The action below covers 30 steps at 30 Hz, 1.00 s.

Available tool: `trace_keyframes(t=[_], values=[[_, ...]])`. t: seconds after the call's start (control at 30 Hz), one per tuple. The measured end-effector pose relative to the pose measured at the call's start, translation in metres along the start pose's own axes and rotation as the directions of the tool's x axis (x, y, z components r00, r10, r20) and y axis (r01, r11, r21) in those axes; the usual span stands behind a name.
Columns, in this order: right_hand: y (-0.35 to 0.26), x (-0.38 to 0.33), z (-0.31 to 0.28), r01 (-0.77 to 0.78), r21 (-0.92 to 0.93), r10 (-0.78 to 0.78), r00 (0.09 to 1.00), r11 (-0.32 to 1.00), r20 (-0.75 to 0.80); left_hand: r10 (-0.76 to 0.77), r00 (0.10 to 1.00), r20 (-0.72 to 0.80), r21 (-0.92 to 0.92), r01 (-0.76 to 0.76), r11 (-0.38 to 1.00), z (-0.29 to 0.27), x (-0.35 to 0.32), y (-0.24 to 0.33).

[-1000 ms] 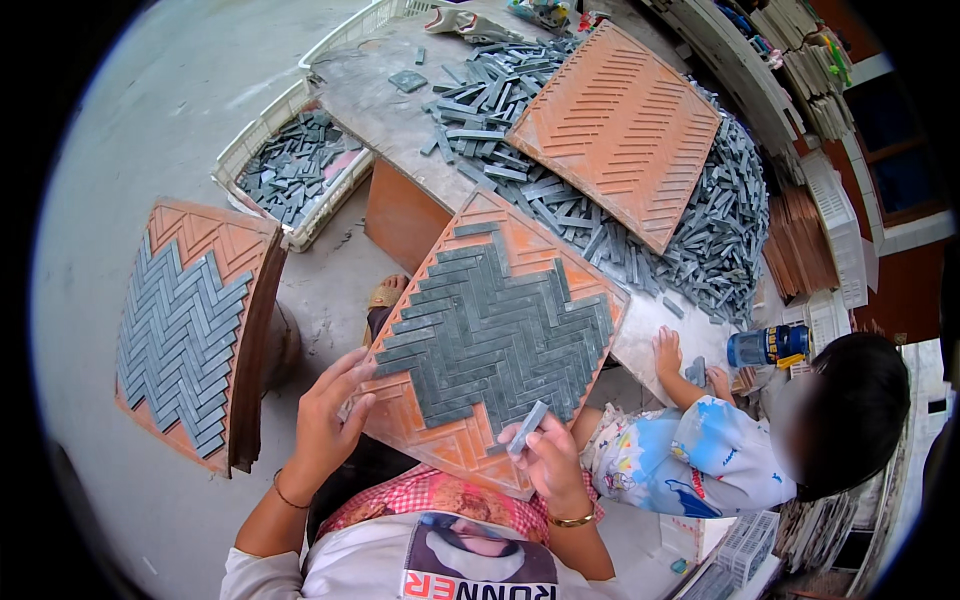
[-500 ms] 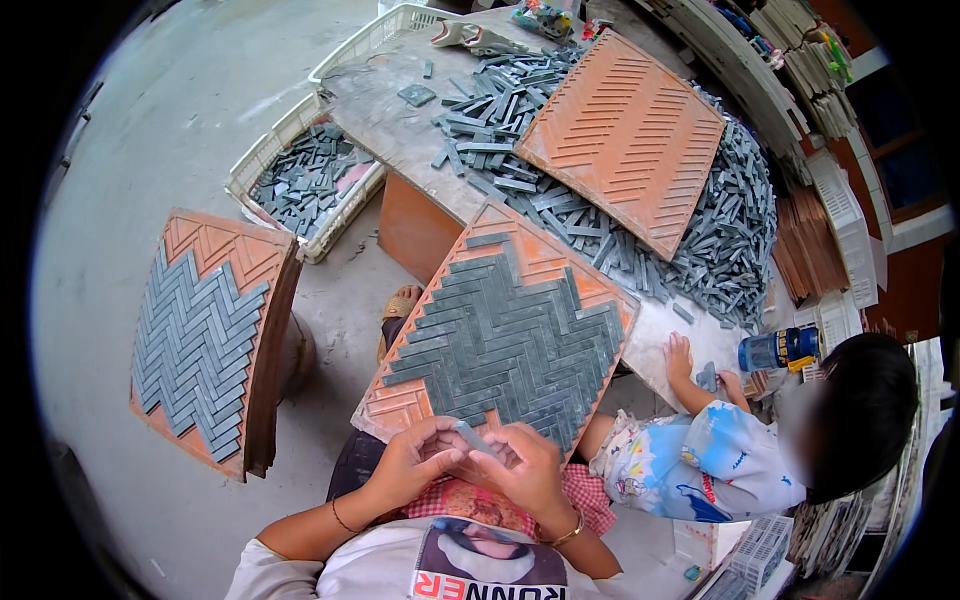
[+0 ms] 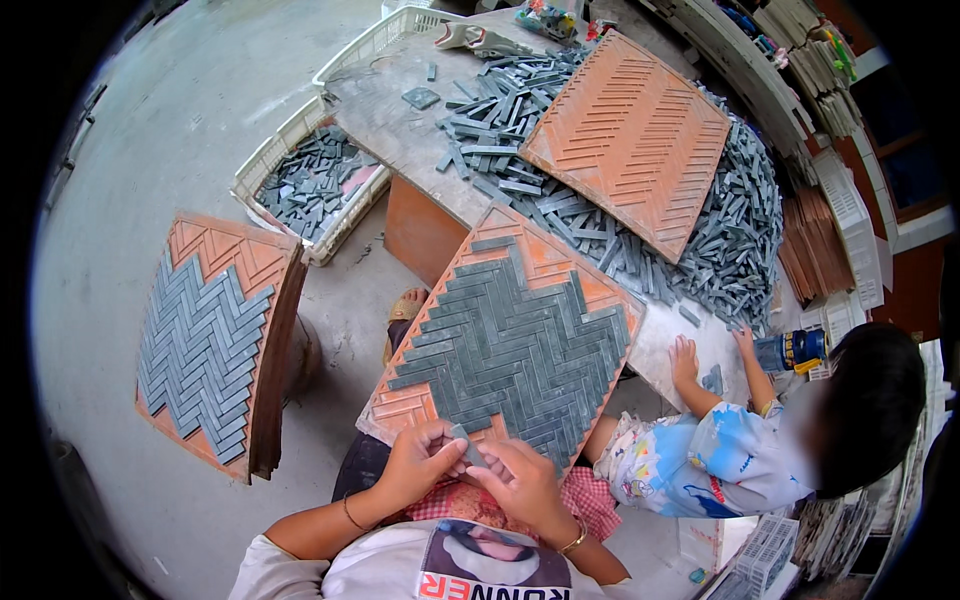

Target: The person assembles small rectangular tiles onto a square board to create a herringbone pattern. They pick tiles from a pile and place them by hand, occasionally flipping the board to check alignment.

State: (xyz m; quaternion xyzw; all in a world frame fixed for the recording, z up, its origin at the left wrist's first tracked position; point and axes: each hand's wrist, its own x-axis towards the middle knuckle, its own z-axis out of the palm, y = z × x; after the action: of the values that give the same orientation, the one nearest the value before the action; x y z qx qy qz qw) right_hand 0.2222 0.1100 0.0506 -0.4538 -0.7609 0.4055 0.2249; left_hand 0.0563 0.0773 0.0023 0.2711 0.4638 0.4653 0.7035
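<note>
My left hand [image 3: 425,467] and my right hand [image 3: 522,486] meet at the near edge of an orange tray [image 3: 388,415], close to my lap. Between their fingertips they pinch one short grey tile strip [image 3: 467,446], tilted, just above the tray. Grey-green strips in a herringbone pattern [image 3: 510,345] cover most of the tray. Its bare orange ridged grooves show at the far corner, the near left corner and a small gap by my fingers. The tray slants over my lap, its far side beside the table.
On the table [image 3: 375,110] lie a heap of loose strips [image 3: 735,235] and an orange ridged tray [image 3: 630,140]. A crate [image 3: 345,205] of pieces and a stack of filled trays [image 3: 200,345] stand left. Right, a small person [image 3: 700,450] reaches beside a blue bottle [image 3: 790,350].
The strip has turned between my fingers and now points more toward my right hand. The small person's farther hand has moved away from a grey piece, up beside the bottle.
</note>
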Motion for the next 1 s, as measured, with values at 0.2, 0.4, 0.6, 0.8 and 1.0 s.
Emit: trace_keyframes(t=[0.2, 0.4, 0.6, 0.8, 1.0], values=[[0.0, -0.008, 0.006, -0.083, 0.0, 0.083, 0.996, 0.997, -0.027, 0.038, 0.997, 0.07, 0.108, -0.046, 0.993, 0.003, -0.002, 0.003], [0.001, -0.006, 0.006, -0.074, 0.036, 0.076, 0.995, 0.997, -0.065, 0.036, 0.984, 0.177, 0.217, -0.074, 0.973, -0.002, 0.005, 0.011], [-0.003, 0.001, 0.0, -0.057, 0.018, 0.059, 0.993, 0.998, -0.103, 0.181, 0.974, 0.138, 0.319, -0.217, 0.923, 0.005, 0.012, 0.014], [0.002, 0.001, 0.003, -0.048, 0.04, 0.053, 0.988, 0.998, -0.147, 0.161, 0.969, 0.187, 0.358, -0.22, 0.907, 0.004, 0.013, 0.019], [0.004, 0.006, 0.01, -0.087, 0.132, 0.1, 0.991, 0.987, -0.093, 0.18, 0.975, 0.128, 0.339, -0.213, 0.916, -0.002, 0.012, 0.019]])
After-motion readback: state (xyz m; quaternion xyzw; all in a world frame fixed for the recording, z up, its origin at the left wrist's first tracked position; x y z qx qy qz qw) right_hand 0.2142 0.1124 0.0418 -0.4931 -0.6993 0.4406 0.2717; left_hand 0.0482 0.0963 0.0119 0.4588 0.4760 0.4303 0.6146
